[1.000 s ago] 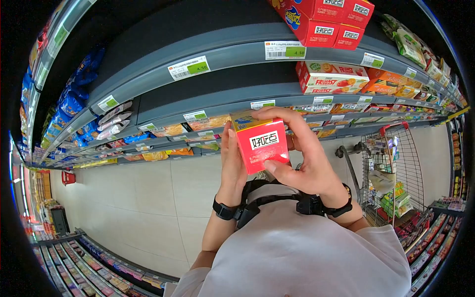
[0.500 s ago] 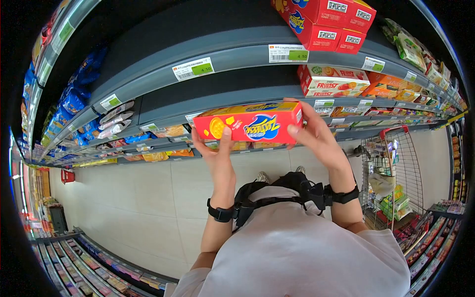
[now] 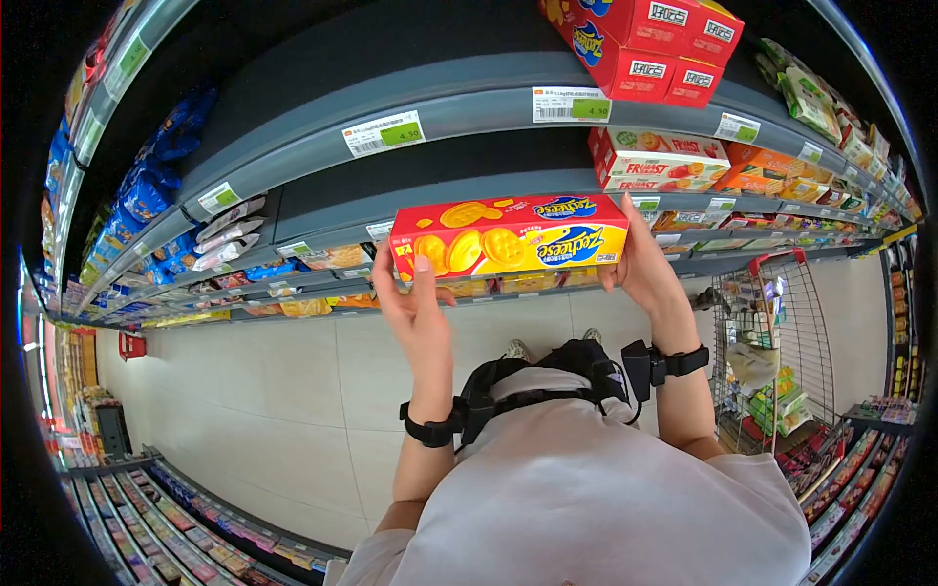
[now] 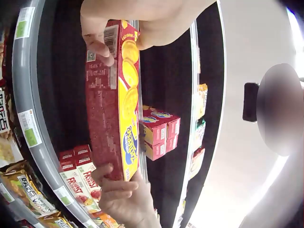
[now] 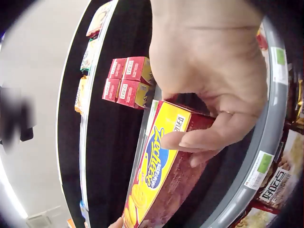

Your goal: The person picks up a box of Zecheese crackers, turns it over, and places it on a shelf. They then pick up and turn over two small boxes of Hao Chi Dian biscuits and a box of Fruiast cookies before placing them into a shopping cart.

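A long red and yellow cracker box [image 3: 508, 239] is held level in front of the shelves, its broad printed sides showing. The left hand [image 3: 418, 317] grips its left end, thumb on the near face. At the other end the right hand [image 3: 650, 273] holds the box's right edge. In the left wrist view the box [image 4: 114, 104] spans between the left hand [image 4: 137, 19] above and the right hand [image 4: 126, 197] below. The right wrist view has the right hand [image 5: 213, 71] with fingers curled round one end of the box [image 5: 164, 161].
Stacked red boxes [image 3: 650, 59] sit on the upper shelf, with white and red boxes [image 3: 655, 161] a level below. Blue bags [image 3: 142, 195] line the left shelves. A wire shopping cart [image 3: 782, 342] holding goods stands at the right, and a red basket [image 3: 132, 346] lies far left.
The box, first seen end-on between both hands, has been turned lengthwise and then tilted so its cracker-printed sides show. The hands have moved apart to its two ends.
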### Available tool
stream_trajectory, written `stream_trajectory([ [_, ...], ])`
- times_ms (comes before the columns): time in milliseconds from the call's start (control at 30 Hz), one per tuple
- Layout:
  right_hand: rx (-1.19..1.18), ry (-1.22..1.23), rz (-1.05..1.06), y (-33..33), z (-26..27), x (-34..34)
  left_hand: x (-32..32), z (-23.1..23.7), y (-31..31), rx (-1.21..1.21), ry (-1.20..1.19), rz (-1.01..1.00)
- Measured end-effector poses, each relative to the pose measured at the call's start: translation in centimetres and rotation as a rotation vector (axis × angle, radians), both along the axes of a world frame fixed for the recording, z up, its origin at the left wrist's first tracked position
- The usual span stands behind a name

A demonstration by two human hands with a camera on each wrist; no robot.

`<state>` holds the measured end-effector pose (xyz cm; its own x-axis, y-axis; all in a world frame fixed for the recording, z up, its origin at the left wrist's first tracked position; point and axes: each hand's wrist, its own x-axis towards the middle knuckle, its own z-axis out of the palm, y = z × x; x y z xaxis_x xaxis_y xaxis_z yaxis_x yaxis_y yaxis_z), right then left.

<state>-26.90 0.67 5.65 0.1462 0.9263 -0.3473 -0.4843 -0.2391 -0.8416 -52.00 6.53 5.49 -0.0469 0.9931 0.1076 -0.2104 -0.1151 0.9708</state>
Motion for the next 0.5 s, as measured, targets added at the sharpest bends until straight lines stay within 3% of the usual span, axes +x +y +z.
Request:
stream_trajectory([
  [133,-0.102,-0.080,0.033,-0.2,0.3,-0.3,-0.3,0.1,0.7,-0.012,-0.020,-0.020],
  [233,-0.057,-0.077,0.173,-0.7,0.1,0.6,-0.7,-0.1,1.2,-0.006,0.014,0.017],
  [500,-0.007,-0.166,0.256,-0.8,0.0,0.6,-1.3,0.3,1.2,-0.136,-0.126,0.018],
])
